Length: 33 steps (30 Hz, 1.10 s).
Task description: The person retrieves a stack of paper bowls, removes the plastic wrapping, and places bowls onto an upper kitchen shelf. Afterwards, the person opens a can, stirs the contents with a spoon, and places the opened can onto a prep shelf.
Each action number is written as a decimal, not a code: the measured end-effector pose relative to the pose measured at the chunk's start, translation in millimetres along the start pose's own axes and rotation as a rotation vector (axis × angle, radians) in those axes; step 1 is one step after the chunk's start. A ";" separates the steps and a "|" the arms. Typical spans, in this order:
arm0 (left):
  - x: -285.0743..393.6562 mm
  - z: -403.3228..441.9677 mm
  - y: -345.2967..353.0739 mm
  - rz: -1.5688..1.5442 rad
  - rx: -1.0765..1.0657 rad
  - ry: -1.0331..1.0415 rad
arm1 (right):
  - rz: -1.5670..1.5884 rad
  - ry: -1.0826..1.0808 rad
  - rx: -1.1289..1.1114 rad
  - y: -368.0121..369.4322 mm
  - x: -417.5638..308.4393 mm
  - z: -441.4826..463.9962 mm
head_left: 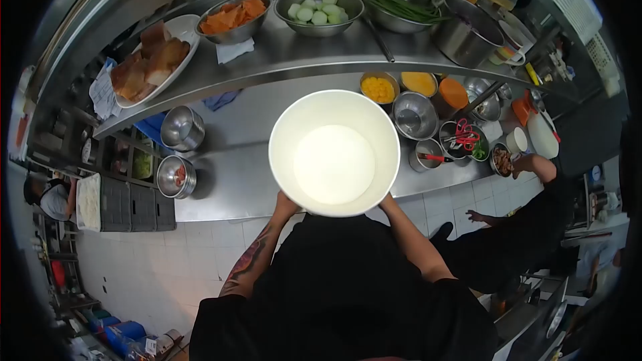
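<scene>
A large round white tub (284,154) is held up close to my head camera, over the front edge of the steel counter. Its wide mouth faces me, and I see nothing inside but the pale bottom. My left hand (286,206) grips the tub's lower left side and my right hand (388,204) its lower right. The fingers of both hands are largely hidden by the tub. Past its right side stand a metal bowl (414,115) and a small metal pot (428,156) with a red-handled tool in it.
Metal bowls (182,128) stand on the counter's left. A shelf (267,67) above holds bowls of carrot peelings (234,15), peeled onions (317,10) and green stalks (408,3). At right, a co-worker's hand (528,166) touches a small bowl. Grey crates (134,204) stand left.
</scene>
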State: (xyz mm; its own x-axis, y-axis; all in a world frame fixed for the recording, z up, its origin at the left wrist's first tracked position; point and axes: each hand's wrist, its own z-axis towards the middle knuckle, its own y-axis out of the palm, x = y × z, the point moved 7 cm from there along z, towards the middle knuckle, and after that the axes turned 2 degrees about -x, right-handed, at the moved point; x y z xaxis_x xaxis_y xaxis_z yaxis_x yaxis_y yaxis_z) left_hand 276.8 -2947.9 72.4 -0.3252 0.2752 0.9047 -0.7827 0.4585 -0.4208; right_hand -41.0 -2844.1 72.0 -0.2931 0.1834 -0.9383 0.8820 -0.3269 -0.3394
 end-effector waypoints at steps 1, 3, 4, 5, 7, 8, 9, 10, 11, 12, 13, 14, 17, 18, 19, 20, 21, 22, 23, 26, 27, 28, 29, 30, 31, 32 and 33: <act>32.7 -3.8 -13.9 -0.063 -0.045 -0.139 | 0.203 0.141 -0.114 0.7 7.1 -0.2; 46.7 -7.2 -34.0 -0.659 -0.009 -0.516 | 0.310 0.215 -0.310 -24.5 -37.2 -3.1; 57.0 -3.5 -49.1 -0.596 -0.118 -0.453 | 0.307 0.165 -0.352 -38.7 -52.5 -1.4; 68.3 0.0 -59.0 -0.532 -0.225 -0.387 | 0.246 0.159 -0.343 -55.3 -66.7 2.0; 86.1 3.4 -76.9 -0.469 -0.210 -0.302 | 0.189 0.159 -0.334 -69.7 -98.6 -2.4; 99.4 5.9 -82.7 -0.409 -0.197 -0.211 | 0.225 0.039 -0.381 -68.3 -126.9 -7.5; 113.3 5.5 -81.1 -0.409 -0.202 -0.217 | 0.263 -0.079 -0.426 -64.1 -155.2 -17.0; 135.6 5.6 -66.4 -0.336 -0.329 -0.171 | 0.367 0.002 -0.471 -51.3 -173.9 -28.4; 151.4 5.5 -49.0 -0.262 -0.451 -0.120 | 0.366 0.001 -0.472 -33.2 -174.8 -31.3; 144.5 5.6 -31.5 -0.261 -0.450 -0.120 | 0.243 -0.117 -0.507 -11.9 -176.0 -34.9; 128.2 7.7 -8.0 -0.204 -0.449 -0.039 | 0.118 -0.237 -0.540 1.9 -172.7 -35.2; 112.1 11.3 12.9 -0.147 -0.446 0.044 | 0.117 -0.242 -0.540 10.0 -149.5 -26.9; 69.0 31.3 40.3 -0.327 -0.340 -0.026 | 0.277 0.059 -0.520 35.4 -82.9 -15.9; 74.8 32.9 39.8 -0.322 -0.285 0.039 | 0.184 -0.010 -0.524 39.7 -64.2 -11.2; 95.8 37.2 31.8 -0.315 -0.228 0.109 | 0.089 -0.083 -0.524 42.6 -45.6 -3.7; 103.5 41.2 27.6 -0.255 -0.243 0.126 | 0.142 -0.068 -0.509 40.9 -49.3 -3.5; 107.5 46.2 21.7 -0.254 -0.234 0.130 | 0.138 -0.075 -0.515 37.6 -53.8 -1.3; 109.9 47.4 19.0 -0.215 -0.270 0.129 | 0.111 -0.090 -0.459 28.0 -72.3 -3.7; 113.3 46.6 17.0 -0.176 -0.310 0.128 | 0.084 -0.102 -0.401 18.3 -91.4 -6.5; 144.1 44.6 -0.9 -0.116 -0.271 0.125 | 0.194 -0.239 -0.265 -9.9 -152.1 -10.0; 159.1 44.9 -4.0 -0.117 -0.278 0.126 | 0.194 -0.236 -0.258 -13.5 -163.6 -11.7; 175.9 46.8 -10.7 -0.109 -0.244 0.133 | 0.231 -0.243 -0.243 -15.3 -174.8 -13.2; 187.5 46.9 -16.4 -0.101 -0.209 0.140 | 0.269 -0.251 -0.229 -15.7 -184.2 -16.1; 193.6 47.2 -17.8 -0.100 -0.213 0.144 | 0.269 -0.253 -0.223 -14.9 -192.0 -18.1; 198.9 46.8 -21.3 -0.083 -0.186 0.155 | 0.235 -0.255 -0.219 -12.7 -198.8 -20.9; 206.1 47.5 -25.1 -0.068 -0.157 0.168 | 0.199 -0.260 -0.215 -14.0 -206.8 -22.4; 214.1 47.8 -27.8 -0.068 -0.157 0.173 | 0.197 -0.264 -0.213 -19.4 -217.5 -24.7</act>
State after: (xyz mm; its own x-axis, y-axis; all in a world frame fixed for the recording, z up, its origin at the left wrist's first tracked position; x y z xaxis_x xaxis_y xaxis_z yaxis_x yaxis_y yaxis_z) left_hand 203.5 -2942.2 280.9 -0.1680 0.3734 0.9123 -0.7037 0.6027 -0.3763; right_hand 14.8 -2854.7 284.3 -0.1706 -0.1172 -0.9784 0.9795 -0.1277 -0.1555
